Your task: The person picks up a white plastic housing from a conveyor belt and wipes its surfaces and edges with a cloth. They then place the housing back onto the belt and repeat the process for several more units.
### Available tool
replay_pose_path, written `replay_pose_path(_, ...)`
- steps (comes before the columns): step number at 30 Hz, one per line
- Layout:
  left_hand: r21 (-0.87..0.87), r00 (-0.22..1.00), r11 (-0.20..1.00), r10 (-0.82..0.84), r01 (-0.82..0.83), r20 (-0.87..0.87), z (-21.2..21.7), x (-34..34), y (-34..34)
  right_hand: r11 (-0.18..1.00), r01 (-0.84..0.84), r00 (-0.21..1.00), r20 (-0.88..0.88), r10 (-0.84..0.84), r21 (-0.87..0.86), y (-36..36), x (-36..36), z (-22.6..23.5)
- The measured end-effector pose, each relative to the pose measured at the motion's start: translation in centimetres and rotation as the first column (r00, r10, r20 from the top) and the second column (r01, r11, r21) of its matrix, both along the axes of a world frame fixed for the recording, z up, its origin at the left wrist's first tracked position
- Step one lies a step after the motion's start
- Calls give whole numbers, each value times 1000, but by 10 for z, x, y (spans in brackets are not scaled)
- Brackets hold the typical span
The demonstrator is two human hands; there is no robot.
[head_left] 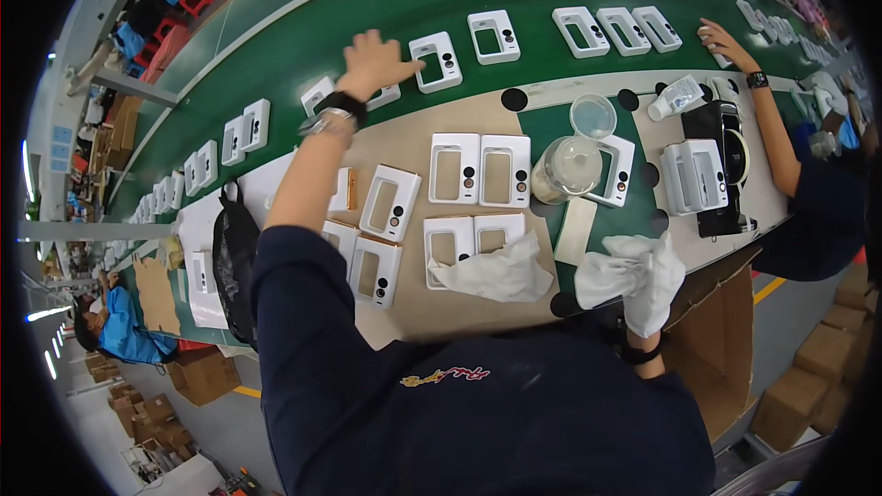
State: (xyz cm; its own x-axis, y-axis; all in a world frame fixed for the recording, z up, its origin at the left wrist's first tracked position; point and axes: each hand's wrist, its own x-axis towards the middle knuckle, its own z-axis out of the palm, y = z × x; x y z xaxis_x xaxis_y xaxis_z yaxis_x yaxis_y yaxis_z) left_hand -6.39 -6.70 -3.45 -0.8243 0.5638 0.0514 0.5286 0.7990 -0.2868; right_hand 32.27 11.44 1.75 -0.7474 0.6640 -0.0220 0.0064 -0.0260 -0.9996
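My left hand (375, 62) reaches over the green conveyor belt with its fingers spread and nothing in it. Its thumb points at a white plastic housing (446, 40) with a rectangular opening and round dark details; whether they touch I cannot tell. Another white housing (388, 99) is partly hidden under that wrist. On the right, my right hand (649, 305), in a white glove, is closed on a bunched white cloth (611, 274), its fingers mostly hidden. Several similar housings (496, 142) lie on the tan bench mat, and a white cloth (501, 276) covers part of two.
A jar (549, 186) and a round clear container (593, 117) stand beside a housing. A co-worker's hand (724, 41) is at the belt's right. A white bottle (675, 98), stacked housings (691, 179), a black mesh bag (235, 262) and a cardboard box (721, 340) surround the workspace.
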Motion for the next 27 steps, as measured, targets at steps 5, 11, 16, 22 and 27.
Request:
replay_pose_path(5,521,990,843,-81,131,-117,-28,26,18,943,-89,978,-150,143,319,-5,13,5)
replay_pose_path(11,915,822,238,-407,-326,398,72,164,19,950,-258,908,-380,177,-174,-9,-2,38)
replay_pose_path(16,975,741,-131,-670,-181,47,98,273,-8,148,-80,908,11,419,986,-56,-77,77)
replay_pose_path(22,839,704,-122,-616,-530,355,118,301,-43,932,-342,937,116,329,119,-56,-79,21)
replay_pose_path(27,837,738,-132,-556,-532,382,111,316,-33,524,-249,952,105,289,815,-49,-53,46)
